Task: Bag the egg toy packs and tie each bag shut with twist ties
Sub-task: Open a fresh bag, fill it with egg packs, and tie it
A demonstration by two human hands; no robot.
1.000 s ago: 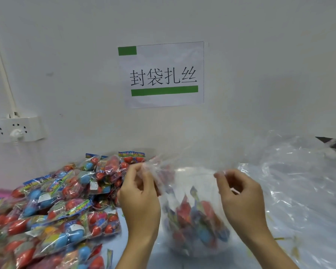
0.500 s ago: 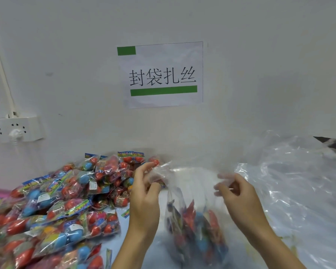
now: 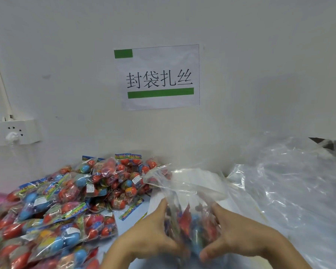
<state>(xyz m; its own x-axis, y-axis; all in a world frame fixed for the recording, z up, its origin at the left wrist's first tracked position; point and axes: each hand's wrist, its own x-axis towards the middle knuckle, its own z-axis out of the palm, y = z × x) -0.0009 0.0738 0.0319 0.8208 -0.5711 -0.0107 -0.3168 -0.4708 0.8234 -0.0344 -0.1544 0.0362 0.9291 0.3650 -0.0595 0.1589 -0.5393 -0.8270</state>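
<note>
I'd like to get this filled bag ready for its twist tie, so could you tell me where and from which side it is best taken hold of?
Probably at the slack neck of the clear bag, just above the packs, coming from above. The left hand and right hand cup the bulging lower part from both sides, so the contents sit low and the empty film above them stands loose, free to gather.

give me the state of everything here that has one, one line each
clear bag: filled with egg packs, mouth open, untied
left hand: grips the bag's left side
right hand: grips the bag's right side
egg toy packs: loose heap, not bagged
wall socket: one plug in
plastic sheeting: crumpled
</note>
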